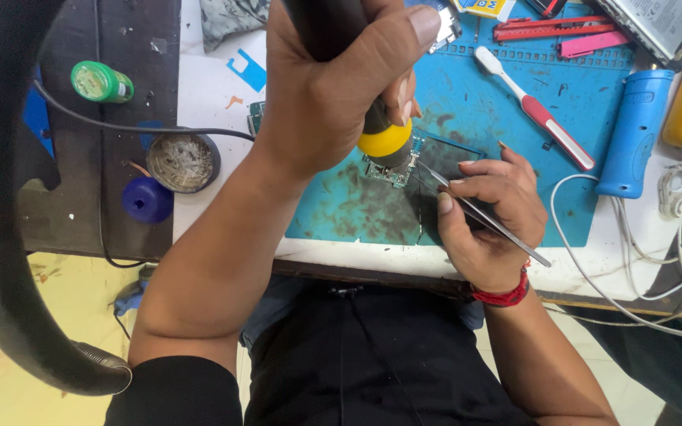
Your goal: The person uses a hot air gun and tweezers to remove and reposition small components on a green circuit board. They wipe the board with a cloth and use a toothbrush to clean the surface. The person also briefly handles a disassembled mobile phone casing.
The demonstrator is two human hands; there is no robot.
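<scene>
From the head camera, the left hand gripped a black hot-air tool with a yellow collar, its tip just above a small circuit board on the blue mat. The right hand pinched metal tweezers whose tips met the board. A toothbrush lay on the mat, well apart from the board.

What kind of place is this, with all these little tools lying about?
Most likely a small electronics repair bench. The left hand holds a hot tool over a small circuit board on a blue work mat, and the right hand holds fine tweezers.
</scene>
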